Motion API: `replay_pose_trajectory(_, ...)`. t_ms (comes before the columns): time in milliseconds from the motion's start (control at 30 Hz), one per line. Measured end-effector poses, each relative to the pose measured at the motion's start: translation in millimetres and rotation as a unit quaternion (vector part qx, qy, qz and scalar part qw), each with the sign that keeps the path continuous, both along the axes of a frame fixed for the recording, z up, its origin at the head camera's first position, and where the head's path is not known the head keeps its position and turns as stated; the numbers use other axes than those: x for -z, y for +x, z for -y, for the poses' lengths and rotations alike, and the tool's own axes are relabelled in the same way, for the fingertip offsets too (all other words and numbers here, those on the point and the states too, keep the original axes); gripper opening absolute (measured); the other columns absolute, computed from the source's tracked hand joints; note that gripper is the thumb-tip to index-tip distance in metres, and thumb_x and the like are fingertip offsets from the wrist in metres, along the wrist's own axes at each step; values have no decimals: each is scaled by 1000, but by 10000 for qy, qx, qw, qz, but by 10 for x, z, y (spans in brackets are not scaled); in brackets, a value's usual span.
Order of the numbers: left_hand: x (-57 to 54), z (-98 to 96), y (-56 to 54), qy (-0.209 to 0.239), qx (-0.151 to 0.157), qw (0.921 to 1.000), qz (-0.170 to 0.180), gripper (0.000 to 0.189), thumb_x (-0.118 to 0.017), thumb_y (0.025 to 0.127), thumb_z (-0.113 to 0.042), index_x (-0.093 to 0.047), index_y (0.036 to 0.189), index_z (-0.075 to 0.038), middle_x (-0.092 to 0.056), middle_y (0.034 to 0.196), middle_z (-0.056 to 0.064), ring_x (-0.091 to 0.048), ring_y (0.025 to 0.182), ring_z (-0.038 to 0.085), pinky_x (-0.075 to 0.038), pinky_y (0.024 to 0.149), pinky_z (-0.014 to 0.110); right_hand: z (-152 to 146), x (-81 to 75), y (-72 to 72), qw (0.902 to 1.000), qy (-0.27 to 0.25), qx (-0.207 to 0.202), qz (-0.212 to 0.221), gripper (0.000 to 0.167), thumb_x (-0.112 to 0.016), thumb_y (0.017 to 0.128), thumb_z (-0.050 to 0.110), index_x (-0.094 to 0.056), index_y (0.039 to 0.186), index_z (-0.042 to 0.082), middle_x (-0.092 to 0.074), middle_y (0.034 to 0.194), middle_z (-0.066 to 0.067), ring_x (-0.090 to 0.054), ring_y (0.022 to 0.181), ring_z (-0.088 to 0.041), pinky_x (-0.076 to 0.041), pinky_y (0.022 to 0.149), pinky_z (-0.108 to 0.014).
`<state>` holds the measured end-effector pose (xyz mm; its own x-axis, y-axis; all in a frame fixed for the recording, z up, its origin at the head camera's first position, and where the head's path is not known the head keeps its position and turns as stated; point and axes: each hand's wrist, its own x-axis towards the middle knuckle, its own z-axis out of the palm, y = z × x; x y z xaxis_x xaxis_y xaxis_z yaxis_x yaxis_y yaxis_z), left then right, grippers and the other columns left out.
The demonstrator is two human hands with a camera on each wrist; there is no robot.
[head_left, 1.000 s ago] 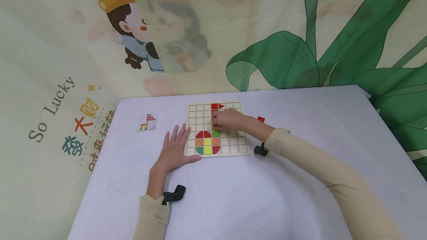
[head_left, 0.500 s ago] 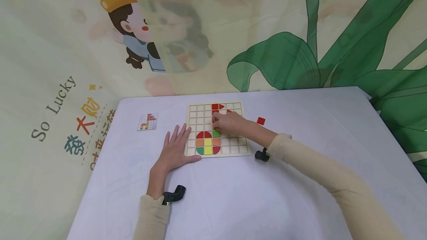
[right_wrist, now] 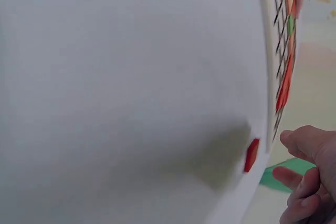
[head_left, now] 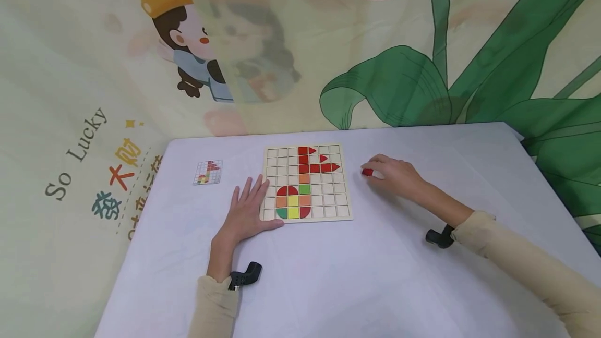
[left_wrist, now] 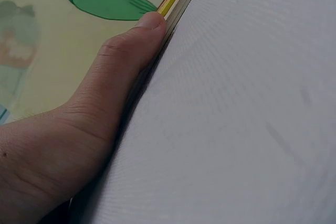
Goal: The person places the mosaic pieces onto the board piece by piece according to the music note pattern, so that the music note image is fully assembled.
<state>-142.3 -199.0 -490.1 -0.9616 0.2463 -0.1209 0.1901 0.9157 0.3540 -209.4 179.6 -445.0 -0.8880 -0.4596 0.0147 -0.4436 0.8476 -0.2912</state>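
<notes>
A wooden grid board [head_left: 328, 189] lies on the white table, with red, orange, green and yellow tiles in some of its squares. My left hand [head_left: 244, 210] rests at its near left corner, fingers spread, with fingertips and thumb touching the edge. In the left wrist view, the thumb [left_wrist: 115, 69] lies along the board's rim. Right of the board, my right hand [head_left: 394, 175] reaches over a loose red square tile [head_left: 367, 172]. The right wrist view shows that red tile [right_wrist: 252, 155] on the table, with the thumb and fingers apart from it.
A small printed card [head_left: 208, 172] with a coloured grid pattern lies left of the board. White cloth [head_left: 310, 280] covers the table. Behind it hangs a printed curtain [head_left: 281, 67] with leaves and a cartoon figure.
My right hand has left the board and moved right to the loose red tile. An orange tile and a red row show on the board where it was. My left hand stays put.
</notes>
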Motion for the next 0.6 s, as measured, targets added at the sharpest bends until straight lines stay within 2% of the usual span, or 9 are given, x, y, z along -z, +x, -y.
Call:
replay_pose_trajectory(100,8,7,6,27,5,10000,-37,113,-68,72,-69,-15,157,-17,-8,166,5,0,153,32,0,122,58,-148,52,28,9996,-1,242,126,35,-73,86,17,-68,120,11,-66,119,-14,-66,105,-31,-57,76,-48)
replay_pose_trajectory(233,-3,6,4,47,0,10000,-32,113,-69,72,-69,-16,157,-16,-9,166,5,0,153,32,0,122,57,-229,72,47,9995,124,265,123,33,-73,86,17,-70,118,10,-65,120,-17,-65,107,-34,-58,78,-51)
replay_pose_trajectory(467,-6,11,-1,-15,-7,10000,13,113,-68,72,-69,-15,157,-17,-8,166,5,0,154,31,1,122,57,-194,80,-18,9996,72,167,-238,24,-76,83,15,-76,106,10,-69,114,-16,-68,99,-33,-59,71,-45)
replay_pose_trajectory(600,2,8,-9,-87,-28,9999,54,113,-67,72,-70,-13,157,-19,-6,166,3,2,154,29,2,123,55,-120,115,-78,9996,-8,226,-159,17,-76,82,14,-78,98,8,-72,106,-14,-69,95,-30,-58,70,-42)
